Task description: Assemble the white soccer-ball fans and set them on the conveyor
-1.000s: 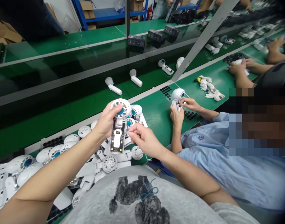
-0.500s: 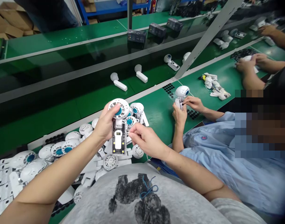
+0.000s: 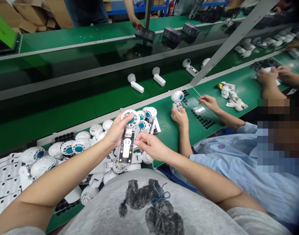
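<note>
A white handheld fan (image 3: pixel 126 148) with a round vented head, a blue centre and a clear-covered circuit board in its handle is held upright before me. My left hand (image 3: pixel 116 130) is wrapped round its head and neck, the thumb lying across the front of the head. Just right of the handle is my right hand (image 3: pixel 149 145), its thumb and fingertips pinched together; anything between them is too small to make out. Behind and below the held fan lies a pile of similar white fans (image 3: pixel 79 146) on the green bench.
Two white fans (image 3: pixel 137 86) lie on the dark green conveyor (image 3: pixel 90 101) ahead. To the right, a co-worker's hand holds another fan (image 3: pixel 177 96) near black round pads (image 3: pixel 203 120). A slanted metal post (image 3: pixel 232 42) rises at the right. Dark boxes (image 3: pixel 172 34) stand beyond.
The view has shifted, moving the scene rightward. The held fan's small display no longer shows lit digits. A person's hand now reaches to a far box, and the co-worker's hands have come apart.
</note>
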The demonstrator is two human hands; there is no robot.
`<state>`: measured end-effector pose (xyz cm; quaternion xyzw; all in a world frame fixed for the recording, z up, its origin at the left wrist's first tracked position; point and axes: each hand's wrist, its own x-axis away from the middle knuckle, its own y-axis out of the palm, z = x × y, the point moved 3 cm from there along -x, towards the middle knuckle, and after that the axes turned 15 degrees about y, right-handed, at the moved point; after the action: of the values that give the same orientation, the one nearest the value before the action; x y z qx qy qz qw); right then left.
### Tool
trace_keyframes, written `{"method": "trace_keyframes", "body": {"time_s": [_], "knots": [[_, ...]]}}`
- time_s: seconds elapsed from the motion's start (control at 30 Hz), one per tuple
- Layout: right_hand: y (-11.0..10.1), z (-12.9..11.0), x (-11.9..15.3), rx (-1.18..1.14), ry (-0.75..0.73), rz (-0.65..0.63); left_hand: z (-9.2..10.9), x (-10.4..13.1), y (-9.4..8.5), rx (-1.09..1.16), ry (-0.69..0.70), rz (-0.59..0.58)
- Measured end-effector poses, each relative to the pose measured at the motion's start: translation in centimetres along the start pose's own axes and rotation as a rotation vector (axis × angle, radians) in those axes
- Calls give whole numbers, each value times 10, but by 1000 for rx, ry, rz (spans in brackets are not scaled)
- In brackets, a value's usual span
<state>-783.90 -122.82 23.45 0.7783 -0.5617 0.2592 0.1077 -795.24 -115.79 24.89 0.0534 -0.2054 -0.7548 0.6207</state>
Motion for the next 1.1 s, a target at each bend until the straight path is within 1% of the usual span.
{"method": "trace_keyframes", "body": {"time_s": [0.1,0.17,0.3,0.37,0.43,0.5,0.53,0.57,0.6,0.63,0.67,0.7,0.73,0.77,0.8,0.83,0.9,0.93,0.97,1.03,1.1], "knots": [[-1,0,-9,48,-14,33,2,-7,-5,-18,0,-3],[-2,1,-15,13,-17,31,4,-14,-8,-27,10,-6],[1,2,-29,-203,7,73,2,-34,-7,-69,51,-72],[-1,0,-38,-318,40,102,-1,-46,-4,-95,73,-64],[-11,-2,-44,-377,54,119,-1,-59,0,-131,77,-75],[-32,2,-41,-419,65,152,8,-75,-4,-231,116,-78],[-47,7,-36,-462,79,190,16,-86,-12,-302,155,-42],[-63,16,-28,-516,102,244,25,-99,-24,-380,199,20],[-79,26,-18,-591,131,315,35,-114,-39,-455,248,122],[-93,38,-8,-663,146,404,42,-131,-54,-482,264,189],[-104,49,2,-694,157,474,45,-149,-69,-489,254,210],[-110,59,10,-702,164,517,45,-168,-84,-496,241,223],[-112,67,15,-694,165,539,42,-187,-96,-498,252,230],[-110,74,18,-679,172,538,37,-205,-106,-499,281,210],[-106,79,19,-668,181,524,30,-221,-111,-518,304,148],[-101,82,19,-667,188,504,21,-235,-113,-556,315,40],[-91,86,17,-694,194,472,5,-256,-108,-649,292,-217],[-88,87,18,-715,189,466,-2,-263,-102,-690,269,-325],[-86,88,19,-732,181,466,-8,-267,-94,-717,251,-398],[-85,90,21,-754,165,471,-18,-272,-68,-738,245,-436],[-85,92,23,-764,161,470,-34,-271,-32,-758,249,-455]]}}
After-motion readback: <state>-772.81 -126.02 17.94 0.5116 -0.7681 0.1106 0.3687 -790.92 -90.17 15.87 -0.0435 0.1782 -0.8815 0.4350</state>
